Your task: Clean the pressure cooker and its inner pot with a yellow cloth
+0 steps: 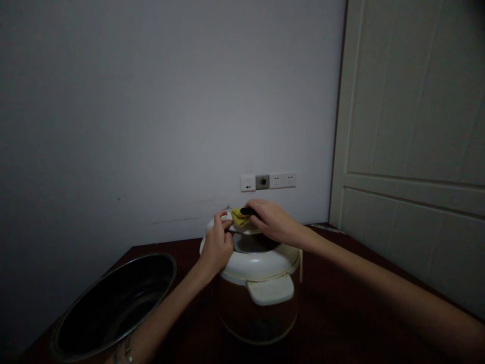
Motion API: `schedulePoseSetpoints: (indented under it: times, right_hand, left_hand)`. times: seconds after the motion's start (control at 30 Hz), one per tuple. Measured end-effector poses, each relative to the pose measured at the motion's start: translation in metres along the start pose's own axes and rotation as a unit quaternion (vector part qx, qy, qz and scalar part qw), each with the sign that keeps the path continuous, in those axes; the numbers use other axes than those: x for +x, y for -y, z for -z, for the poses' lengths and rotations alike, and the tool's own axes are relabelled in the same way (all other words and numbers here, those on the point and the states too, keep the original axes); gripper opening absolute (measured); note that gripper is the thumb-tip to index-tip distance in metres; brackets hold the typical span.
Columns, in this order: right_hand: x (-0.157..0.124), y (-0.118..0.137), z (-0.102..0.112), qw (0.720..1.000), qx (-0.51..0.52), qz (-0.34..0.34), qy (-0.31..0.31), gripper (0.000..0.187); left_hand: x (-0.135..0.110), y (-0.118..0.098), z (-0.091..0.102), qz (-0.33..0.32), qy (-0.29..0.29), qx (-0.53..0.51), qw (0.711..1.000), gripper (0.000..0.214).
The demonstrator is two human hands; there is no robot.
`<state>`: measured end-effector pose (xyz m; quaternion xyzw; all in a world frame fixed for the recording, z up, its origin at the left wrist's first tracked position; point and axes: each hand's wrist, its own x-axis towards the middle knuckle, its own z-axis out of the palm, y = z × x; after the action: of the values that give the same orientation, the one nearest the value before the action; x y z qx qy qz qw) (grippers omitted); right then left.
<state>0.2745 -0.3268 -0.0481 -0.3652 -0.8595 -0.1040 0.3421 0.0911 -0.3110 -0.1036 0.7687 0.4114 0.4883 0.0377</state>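
Right fingertips [254, 206] closed on a yellow cloth [239, 218], pressed to the far rim of a white rice cooker [261, 265]; small dark item just beside the cloth, not identifiable; right hand [273, 221] above the open top; left fingers [221, 218] pinched narrow on the same far rim, left hand [216, 246] against the rice cooker's left side; rice cooker mid-table [341, 303], toward the far edge; steel inner pot [113, 298] at the near left corner; wall sockets [268, 181] behind.

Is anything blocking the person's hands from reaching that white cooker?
Nothing visible does. The left hand holds the rim of the white cooker, and the right hand holds a yellow cloth against its far edge.
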Motion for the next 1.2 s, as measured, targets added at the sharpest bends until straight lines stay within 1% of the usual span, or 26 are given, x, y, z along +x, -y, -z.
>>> schedulePoseSetpoints:
  times: [0.1, 0.17, 0.23, 0.3, 0.33, 0.37, 0.4, 0.43, 0.53, 0.6, 0.7, 0.8, 0.9, 1.0, 1.1, 1.13, 1.2]
  right_hand:
    - [-0.021, 0.01, 0.006, 0.999, 0.035, -0.004, 0.017, 0.019]
    - [-0.027, 0.011, 0.013, 0.999, 0.038, -0.01, 0.014, 0.021]
    - [-0.022, 0.005, 0.021, 0.999, 0.013, -0.027, -0.033, 0.023]
    - [-0.009, -0.008, 0.025, 0.994, -0.028, -0.057, -0.095, 0.024]
    - [0.0, -0.015, 0.025, 0.99, -0.046, -0.072, -0.114, 0.024]
    - [0.008, -0.022, 0.023, 0.988, -0.059, -0.08, -0.118, 0.025]
    - [0.017, -0.027, 0.018, 0.989, -0.064, -0.083, -0.105, 0.024]
    - [0.023, -0.031, 0.013, 0.992, -0.061, -0.079, -0.078, 0.023]
    - [0.031, -0.031, -0.006, 0.998, -0.039, -0.033, 0.021, 0.019]
    - [0.025, -0.024, -0.012, 0.998, -0.041, 0.011, 0.043, 0.019]
    - [0.007, -0.015, -0.01, 0.997, -0.038, 0.064, 0.027, 0.024]
    - [-0.018, -0.012, -0.001, 0.996, 0.002, 0.088, 0.024, 0.031]
    - [-0.046, -0.012, 0.006, 0.991, 0.035, 0.112, 0.06, 0.034]
    - [-0.068, -0.013, 0.013, 0.991, 0.048, 0.104, 0.074, 0.035]
    - [-0.074, -0.009, 0.018, 0.994, 0.035, 0.082, 0.065, 0.032]
    - [-0.073, -0.006, 0.019, 0.995, 0.017, 0.082, 0.057, 0.031]
    - [-0.065, 0.005, 0.017, 0.994, -0.034, 0.095, 0.033, 0.031]
  left_hand:
    - [0.0, -0.001, 0.001, 0.003, 0.002, 0.008, 1.0, 0.051]
    - [0.0, -0.001, 0.001, 0.006, 0.0, 0.011, 1.0, 0.05]
    - [0.0, -0.001, 0.001, 0.007, -0.004, 0.011, 1.0, 0.049]
    - [-0.001, -0.001, 0.001, 0.007, -0.004, 0.015, 1.0, 0.049]
    - [-0.001, 0.0, 0.001, 0.006, -0.004, 0.017, 1.0, 0.05]
    - [-0.001, 0.0, 0.001, 0.006, -0.003, 0.018, 1.0, 0.05]
    - [-0.002, 0.0, 0.0, 0.005, -0.003, 0.018, 1.0, 0.051]
    - [-0.002, 0.0, 0.0, 0.004, -0.002, 0.017, 1.0, 0.051]
    - [-0.002, 0.0, 0.001, 0.002, -0.002, 0.013, 1.0, 0.051]
    - [-0.002, 0.0, 0.002, -0.002, 0.001, 0.009, 1.0, 0.053]
    - [-0.001, 0.0, 0.002, -0.005, 0.008, 0.0, 1.0, 0.056]
    - [0.0, 0.002, 0.002, -0.005, 0.007, 0.001, 1.0, 0.055]
    - [-0.001, 0.003, 0.001, -0.003, -0.002, 0.008, 1.0, 0.053]
    - [0.0, 0.003, 0.002, 0.001, 0.0, 0.006, 1.0, 0.05]
    - [0.008, 0.003, 0.009, 0.015, 0.022, -0.02, 0.999, 0.04]
    - [0.012, 0.003, 0.013, 0.033, 0.033, -0.045, 0.998, 0.035]
    - [0.024, 0.004, 0.024, 0.089, 0.048, -0.116, 0.988, 0.029]
